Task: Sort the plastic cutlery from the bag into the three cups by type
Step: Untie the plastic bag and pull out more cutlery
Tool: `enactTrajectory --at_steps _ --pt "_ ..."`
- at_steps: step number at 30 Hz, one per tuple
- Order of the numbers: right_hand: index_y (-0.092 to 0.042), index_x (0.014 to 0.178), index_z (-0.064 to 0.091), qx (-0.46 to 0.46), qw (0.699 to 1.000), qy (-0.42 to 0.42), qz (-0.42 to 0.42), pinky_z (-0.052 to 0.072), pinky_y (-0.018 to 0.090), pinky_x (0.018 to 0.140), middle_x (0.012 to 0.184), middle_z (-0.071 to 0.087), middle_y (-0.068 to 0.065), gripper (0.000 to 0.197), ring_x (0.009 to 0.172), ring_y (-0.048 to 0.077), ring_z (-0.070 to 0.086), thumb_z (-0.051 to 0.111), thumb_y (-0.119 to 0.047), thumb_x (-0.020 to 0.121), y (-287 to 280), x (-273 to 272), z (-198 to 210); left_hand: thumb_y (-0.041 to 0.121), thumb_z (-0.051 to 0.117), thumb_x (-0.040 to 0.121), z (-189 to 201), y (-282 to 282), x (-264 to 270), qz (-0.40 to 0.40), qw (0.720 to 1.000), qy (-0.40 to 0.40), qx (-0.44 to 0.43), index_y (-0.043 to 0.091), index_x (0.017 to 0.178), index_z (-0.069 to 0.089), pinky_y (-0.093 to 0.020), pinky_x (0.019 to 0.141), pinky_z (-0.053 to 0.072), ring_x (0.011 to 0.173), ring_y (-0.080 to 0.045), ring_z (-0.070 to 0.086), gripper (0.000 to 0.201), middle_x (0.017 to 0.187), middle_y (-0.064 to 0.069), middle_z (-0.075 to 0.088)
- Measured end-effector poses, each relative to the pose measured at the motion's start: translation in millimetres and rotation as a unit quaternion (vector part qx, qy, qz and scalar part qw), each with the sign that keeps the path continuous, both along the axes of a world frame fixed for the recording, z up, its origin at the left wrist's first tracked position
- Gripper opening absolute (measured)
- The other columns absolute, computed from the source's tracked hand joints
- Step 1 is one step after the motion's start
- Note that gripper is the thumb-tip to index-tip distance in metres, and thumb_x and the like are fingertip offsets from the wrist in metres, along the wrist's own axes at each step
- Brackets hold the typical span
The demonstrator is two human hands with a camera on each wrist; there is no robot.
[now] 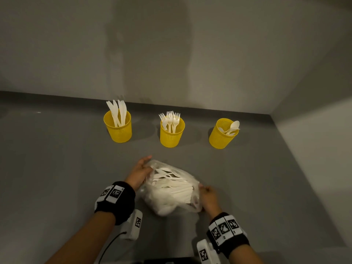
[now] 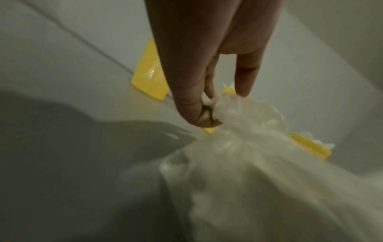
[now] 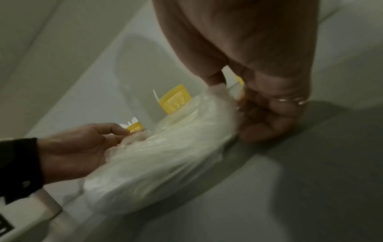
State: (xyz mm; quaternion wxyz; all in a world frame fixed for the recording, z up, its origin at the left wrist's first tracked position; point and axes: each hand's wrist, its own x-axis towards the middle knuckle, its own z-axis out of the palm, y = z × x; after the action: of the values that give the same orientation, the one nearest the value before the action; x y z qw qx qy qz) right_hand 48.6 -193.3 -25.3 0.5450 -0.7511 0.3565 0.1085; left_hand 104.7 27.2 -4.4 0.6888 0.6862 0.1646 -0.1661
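A clear plastic bag [image 1: 171, 187] full of white cutlery lies on the grey table between my hands. My left hand [image 1: 140, 172] pinches the bag's far left edge, thumb and curled fingers on the plastic [image 2: 209, 113]. My right hand [image 1: 207, 197] grips the bag's right end with curled fingers [image 3: 267, 114]. Three yellow mesh cups stand in a row behind: the left cup [image 1: 118, 128] holds knives, the middle cup [image 1: 172, 134] holds forks, the right cup [image 1: 222, 135] holds spoons.
Grey walls close the table at the back and on the right [image 1: 314, 149], forming a corner behind the spoon cup. Bare table surface [image 1: 57, 159] lies to the left of the bag and between bag and cups.
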Motion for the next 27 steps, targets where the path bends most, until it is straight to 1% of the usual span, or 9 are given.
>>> enactTrajectory --at_steps 2,4,7,10,12,16,19,23,27 --pt "-0.004 0.097 0.046 -0.039 0.996 -0.083 0.004 0.038 0.027 0.076 0.085 0.055 0.009 0.016 0.089 0.026 0.056 0.052 -0.018 0.091 -6 -1 13 -0.003 0.054 0.081 7 5 -5 -0.018 0.997 -0.051 0.056 0.015 0.116 0.051 -0.023 0.070 0.044 0.083 -0.019 0.053 0.039 0.104 -0.010 0.054" --pt "-0.009 0.092 0.046 -0.085 0.979 -0.177 0.045 0.040 0.019 0.070 0.078 0.053 0.000 0.016 0.078 0.020 0.053 0.059 -0.013 0.086 -6 -2 31 0.013 0.065 0.071 11 9 -14 -0.043 0.985 -0.104 0.127 0.028 0.092 0.054 -0.030 0.077 0.044 0.083 -0.022 0.052 0.028 0.093 -0.007 0.057" --pt "-0.010 0.093 0.057 -0.197 0.910 -0.282 0.232 0.040 0.018 0.078 0.090 0.052 -0.001 0.017 0.084 0.013 0.052 0.064 -0.010 0.078 0 4 40 0.028 0.073 0.070 14 7 -27 -0.099 0.945 -0.125 0.287 0.032 0.080 0.064 -0.029 0.084 0.043 0.085 -0.021 0.056 0.014 0.096 -0.004 0.059" --pt "-0.015 0.105 0.060 -0.191 0.841 -0.223 0.455 0.036 0.022 0.095 0.112 0.055 0.001 0.033 0.110 0.019 0.050 0.064 -0.009 0.072 15 11 38 0.024 0.074 0.071 14 -2 -39 -0.132 0.933 -0.089 0.323 0.019 0.098 0.068 -0.026 0.090 0.042 0.097 -0.023 0.058 0.028 0.107 -0.002 0.051" --pt "-0.014 0.119 0.055 -0.208 0.813 -0.172 0.517 0.030 0.021 0.102 0.128 0.051 0.005 0.049 0.123 0.020 0.044 0.063 -0.005 0.071 24 16 35 0.008 0.071 0.069 13 -4 -47 -0.144 0.940 -0.076 0.301 0.014 0.115 0.059 -0.022 0.090 0.039 0.102 -0.024 0.055 0.048 0.123 -0.006 0.047" --pt "-0.014 0.132 0.042 -0.278 0.798 -0.105 0.525 0.029 0.030 0.109 0.139 0.043 0.008 0.061 0.129 0.024 0.039 0.059 -0.004 0.074 34 29 33 -0.007 0.064 0.064 15 6 -62 -0.132 0.951 -0.103 0.260 0.010 0.129 0.046 -0.020 0.092 0.037 0.100 -0.017 0.046 0.069 0.129 -0.004 0.041" --pt "-0.018 0.130 0.042 -0.361 0.749 -0.057 0.552 0.025 0.040 0.109 0.138 0.043 0.005 0.060 0.128 0.027 0.037 0.063 -0.013 0.074 39 34 32 -0.008 0.065 0.060 12 16 -67 -0.111 0.942 -0.145 0.280 0.009 0.126 0.050 -0.021 0.093 0.037 0.108 -0.025 0.052 0.071 0.120 0.000 0.045" --pt "-0.012 0.129 0.041 -0.395 0.718 -0.033 0.573 0.027 0.042 0.107 0.136 0.043 0.008 0.061 0.126 0.029 0.039 0.064 -0.025 0.074 43 36 32 -0.008 0.068 0.057 7 23 -67 -0.086 0.940 -0.149 0.295 0.006 0.123 0.054 -0.021 0.093 0.038 0.108 -0.029 0.056 0.069 0.123 -0.011 0.052" --pt "-0.009 0.129 0.038 -0.423 0.706 -0.040 0.567 0.028 0.042 0.107 0.135 0.046 0.011 0.055 0.124 0.030 0.043 0.057 -0.024 0.080 40 37 30 -0.010 0.064 0.060 12 23 -67 -0.085 0.948 -0.148 0.267 0.006 0.123 0.053 -0.022 0.092 0.036 0.108 -0.031 0.055 0.067 0.119 -0.009 0.050"
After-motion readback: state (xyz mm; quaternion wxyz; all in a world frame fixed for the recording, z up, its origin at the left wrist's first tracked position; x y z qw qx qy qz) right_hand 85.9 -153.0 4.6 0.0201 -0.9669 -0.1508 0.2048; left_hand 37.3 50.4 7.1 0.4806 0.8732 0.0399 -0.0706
